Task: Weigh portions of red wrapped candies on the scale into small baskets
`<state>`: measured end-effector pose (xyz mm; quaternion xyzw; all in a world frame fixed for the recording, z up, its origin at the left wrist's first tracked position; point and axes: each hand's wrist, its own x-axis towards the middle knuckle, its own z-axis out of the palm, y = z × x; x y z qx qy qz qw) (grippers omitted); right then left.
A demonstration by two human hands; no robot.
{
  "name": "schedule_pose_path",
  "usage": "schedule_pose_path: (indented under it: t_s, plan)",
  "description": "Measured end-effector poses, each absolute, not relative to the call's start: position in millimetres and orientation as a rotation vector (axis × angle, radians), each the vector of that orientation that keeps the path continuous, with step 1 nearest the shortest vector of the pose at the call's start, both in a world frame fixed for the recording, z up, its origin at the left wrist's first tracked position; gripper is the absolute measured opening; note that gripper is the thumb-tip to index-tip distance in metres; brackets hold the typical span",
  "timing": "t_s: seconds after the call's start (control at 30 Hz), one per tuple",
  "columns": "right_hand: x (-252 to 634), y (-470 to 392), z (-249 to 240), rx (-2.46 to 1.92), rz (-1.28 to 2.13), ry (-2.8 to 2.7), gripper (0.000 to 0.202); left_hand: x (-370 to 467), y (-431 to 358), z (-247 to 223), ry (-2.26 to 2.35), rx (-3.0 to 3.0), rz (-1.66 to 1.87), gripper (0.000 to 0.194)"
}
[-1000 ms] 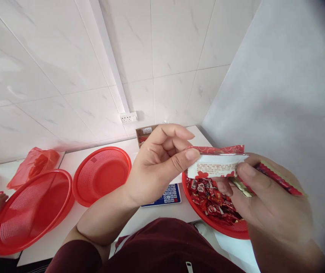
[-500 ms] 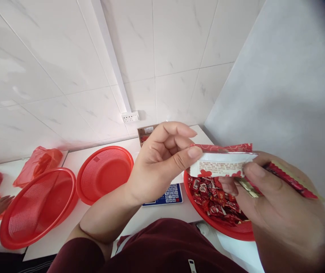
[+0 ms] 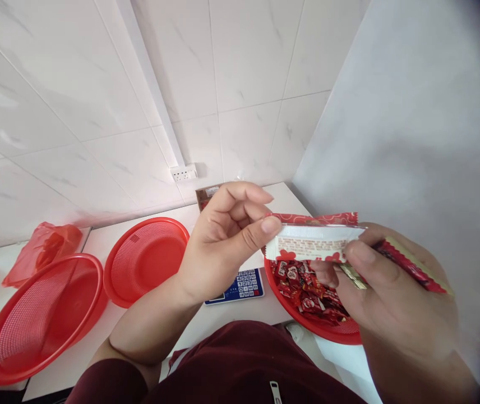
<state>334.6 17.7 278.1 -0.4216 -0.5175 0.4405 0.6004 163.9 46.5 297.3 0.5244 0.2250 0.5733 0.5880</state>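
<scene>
My left hand [image 3: 231,241] pinches the left end of a red and white wrapped packet [image 3: 313,244] between thumb and fingers. The packet's white side, printed with small text and red flowers, faces me. At its other end, my right hand [image 3: 391,280] grips the packet with the thumb on top. A pink and green wrapped packet [image 3: 414,266] and a gold-edged wrapper end [image 3: 354,276] are also in my right hand. Below the packets is a red basket [image 3: 332,335] holding several small red wrapped pieces [image 3: 303,292].
Two red perforated baskets [image 3: 46,314] [image 3: 147,258] sit on the left of the white table. A red plastic bag [image 3: 44,249] lies behind them. A blue keypad device [image 3: 244,285] is below my left hand. An open cardboard box [image 3: 206,193] stands near the wall.
The whole view has shifted, so most things appear farther left. Another person's hand at the left edge is no longer in view. Both my hands keep their hold on the packet.
</scene>
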Motion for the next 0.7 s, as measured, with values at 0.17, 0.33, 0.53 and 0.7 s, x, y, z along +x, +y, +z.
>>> schedule_pose_path:
  t_s: [0.17, 0.33, 0.53, 0.7]
  plan:
    - [334.1, 16.7, 275.2, -0.942, 1.039, -1.166, 0.021, 164.2, 46.0, 297.6, 0.526, 1.215, 1.335, 0.017]
    - [333.3, 16.0, 276.1, -0.907, 1.052, -1.157, 0.022, 163.6, 45.8, 297.6, 0.524, 1.219, 1.344, 0.017]
    - [335.1, 13.7, 276.7, -0.95, 1.05, -1.172, 0.022, 163.1, 46.4, 296.2, 0.537, 1.224, 1.343, 0.017]
    - [336.8, 13.4, 277.2, -0.945, 1.052, -1.216, 0.021, 163.1, 46.6, 295.5, 0.555, 1.221, 1.338, 0.019]
